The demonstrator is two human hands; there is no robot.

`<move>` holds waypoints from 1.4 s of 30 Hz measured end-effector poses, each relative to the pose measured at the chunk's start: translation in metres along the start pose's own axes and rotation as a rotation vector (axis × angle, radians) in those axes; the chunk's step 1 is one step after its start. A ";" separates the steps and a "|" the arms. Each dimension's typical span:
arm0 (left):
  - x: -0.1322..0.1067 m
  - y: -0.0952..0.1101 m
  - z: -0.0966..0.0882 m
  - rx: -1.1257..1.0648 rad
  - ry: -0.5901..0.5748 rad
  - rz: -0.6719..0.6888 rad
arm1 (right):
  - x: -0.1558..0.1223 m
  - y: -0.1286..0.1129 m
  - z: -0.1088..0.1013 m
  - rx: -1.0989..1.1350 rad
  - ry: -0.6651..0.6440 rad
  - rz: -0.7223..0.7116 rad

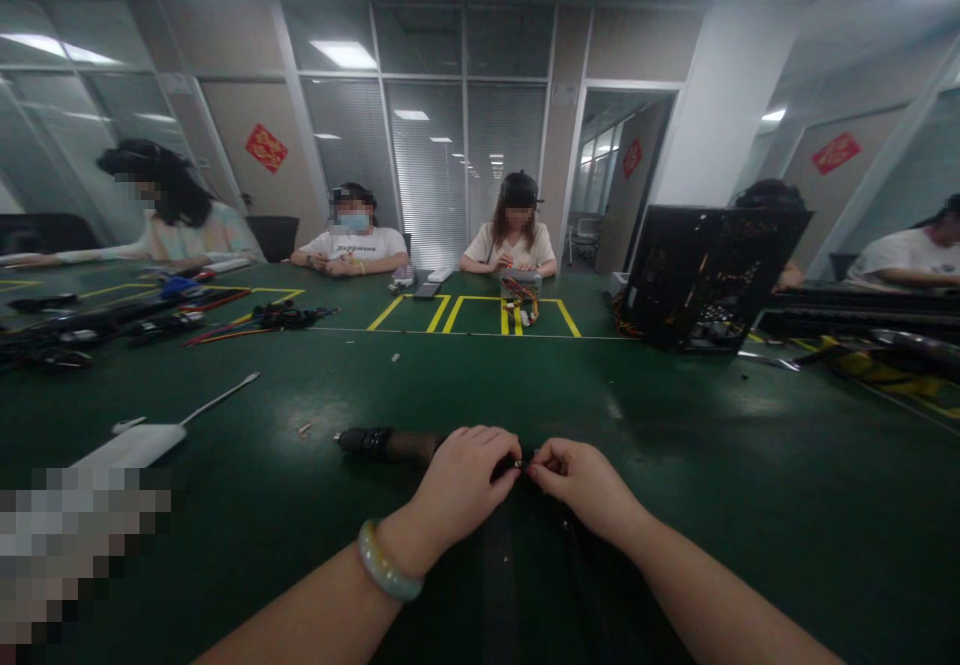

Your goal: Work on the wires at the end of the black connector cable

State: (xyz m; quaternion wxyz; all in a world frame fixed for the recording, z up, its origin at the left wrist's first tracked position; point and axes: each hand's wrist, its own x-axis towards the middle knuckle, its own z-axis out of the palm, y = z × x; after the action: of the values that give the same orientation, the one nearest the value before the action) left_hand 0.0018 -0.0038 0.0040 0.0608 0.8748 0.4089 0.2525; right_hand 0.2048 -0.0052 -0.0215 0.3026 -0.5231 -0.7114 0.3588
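A dark, rod-shaped tool that looks like an electric screwdriver (405,447) lies across the green table in front of me, its metal tip pointing left. Over its right part curves my left hand (472,465), closed, with thumb and index finger pinched at a small shiny spot. My right hand (577,475) is closed too, its fingertips pinched right beside those of my left hand. Whatever sits between the right fingertips is too small and dark to name. Below the right hand, a thin dark cord-like shape (568,525) runs toward me.
A white power strip (135,450) with a cable lies to the left. Bundled cables (281,317) rest farther back. At the back right stands a black computer case (705,280). A power supply (520,287) with coloured wires sits before a person opposite. Several people sit around the table.
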 end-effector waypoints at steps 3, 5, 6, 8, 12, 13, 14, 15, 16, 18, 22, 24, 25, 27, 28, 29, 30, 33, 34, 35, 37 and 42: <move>0.000 0.000 0.000 -0.005 0.005 -0.012 | 0.000 -0.001 0.000 0.008 -0.006 0.005; 0.000 0.000 0.000 -0.001 0.002 -0.007 | 0.000 -0.002 0.000 0.002 0.001 0.002; 0.000 -0.001 0.000 0.001 -0.001 -0.003 | 0.000 -0.002 0.000 -0.001 0.004 0.001; -0.001 0.000 0.000 0.001 0.004 -0.001 | 0.000 -0.003 0.000 -0.003 0.005 0.001; 0.000 0.001 -0.001 -0.015 0.036 -0.012 | -0.001 -0.003 -0.001 -0.003 0.001 0.003; 0.000 0.001 -0.001 -0.018 0.041 -0.012 | -0.001 -0.003 0.000 -0.001 -0.002 0.003; 0.000 0.001 -0.001 -0.019 0.041 -0.007 | -0.001 -0.003 0.000 0.000 -0.001 0.004; 0.000 0.001 -0.001 -0.018 0.039 0.003 | -0.001 -0.002 0.000 0.003 0.001 0.005; 0.000 0.002 -0.001 -0.015 0.033 0.017 | -0.001 -0.002 0.000 0.006 -0.002 0.006; -0.001 0.002 -0.001 -0.007 0.024 0.036 | -0.001 -0.002 0.000 0.010 -0.004 0.006; -0.001 0.002 0.000 -0.001 0.046 0.017 | 0.000 -0.002 0.000 0.001 -0.001 0.000; 0.000 0.003 -0.001 -0.007 0.044 0.015 | 0.001 -0.001 0.000 -0.014 0.006 0.002; 0.000 0.003 -0.001 -0.010 0.039 0.019 | 0.001 0.000 0.001 -0.020 0.010 0.003; 0.000 0.003 -0.001 -0.017 0.033 0.025 | 0.002 0.001 0.001 -0.026 0.016 -0.002; 0.000 0.003 -0.001 -0.019 0.034 0.027 | 0.002 0.002 0.001 -0.024 0.016 -0.006; 0.000 0.003 0.000 -0.020 0.038 0.027 | 0.002 0.002 0.001 -0.021 0.015 -0.009; 0.000 0.003 0.000 -0.020 0.046 0.025 | 0.002 0.002 0.001 -0.018 0.014 -0.010; 0.000 0.002 0.000 -0.020 0.058 0.014 | 0.001 0.002 0.000 -0.007 0.015 -0.009; 0.000 0.002 0.000 -0.021 0.059 0.011 | 0.000 0.001 0.000 -0.005 0.014 -0.008; 0.000 0.002 0.000 -0.023 0.056 0.011 | 0.000 0.000 0.000 -0.005 0.010 -0.007; 0.000 0.003 -0.002 -0.023 0.043 0.020 | 0.000 0.000 0.000 -0.008 0.002 -0.004; -0.001 0.004 -0.003 -0.017 0.041 0.019 | 0.000 0.000 0.000 -0.020 0.012 -0.015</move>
State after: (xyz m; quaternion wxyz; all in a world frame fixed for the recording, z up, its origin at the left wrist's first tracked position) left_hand 0.0025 -0.0071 0.0075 0.0576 0.8727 0.3998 0.2744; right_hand 0.2046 -0.0053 -0.0211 0.3045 -0.5228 -0.7169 0.3463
